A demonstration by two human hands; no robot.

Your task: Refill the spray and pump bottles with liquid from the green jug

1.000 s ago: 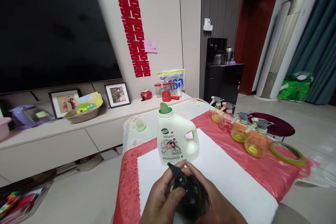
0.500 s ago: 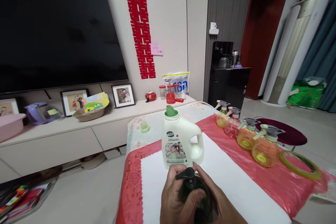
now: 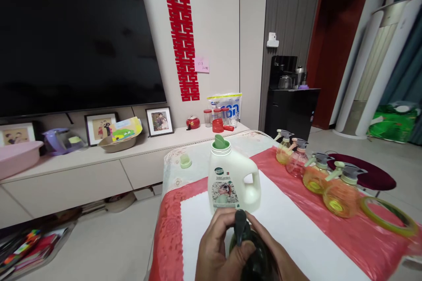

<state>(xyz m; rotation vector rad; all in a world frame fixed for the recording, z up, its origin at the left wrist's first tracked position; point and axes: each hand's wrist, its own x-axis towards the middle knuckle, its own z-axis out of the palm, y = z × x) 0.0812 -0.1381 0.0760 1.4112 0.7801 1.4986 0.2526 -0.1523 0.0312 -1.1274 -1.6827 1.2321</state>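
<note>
Close to me at the bottom of the view, a dark pump bottle [image 3: 260, 263] is held between both hands. My left hand [image 3: 214, 248] is closed around its left side and upper part, a thumb lying across just below the pump head. From the right, my right hand [image 3: 275, 248] wraps the bottle's other side. The black pump head [image 3: 241, 225] sticks up between the fingers with its spout towards me. Just beyond stands a white jug [image 3: 231, 180] with a handle, uncapped, its green spout showing. Its light green cap [image 3: 185, 161] lies further back on the left.
Several pump bottles [image 3: 341, 191] stand in a row on the red cloth [image 3: 263, 156] at the right, near a roll of yellow tape [image 3: 389, 216]. White paper [image 3: 296, 228] covers the table's middle. Behind is a low cabinet [image 3: 148, 153] with picture frames and jars.
The black pump head has turned, its spout swinging from pointing left to pointing towards me. Both hands have stayed on the bottle. The whole view has shifted slightly.
</note>
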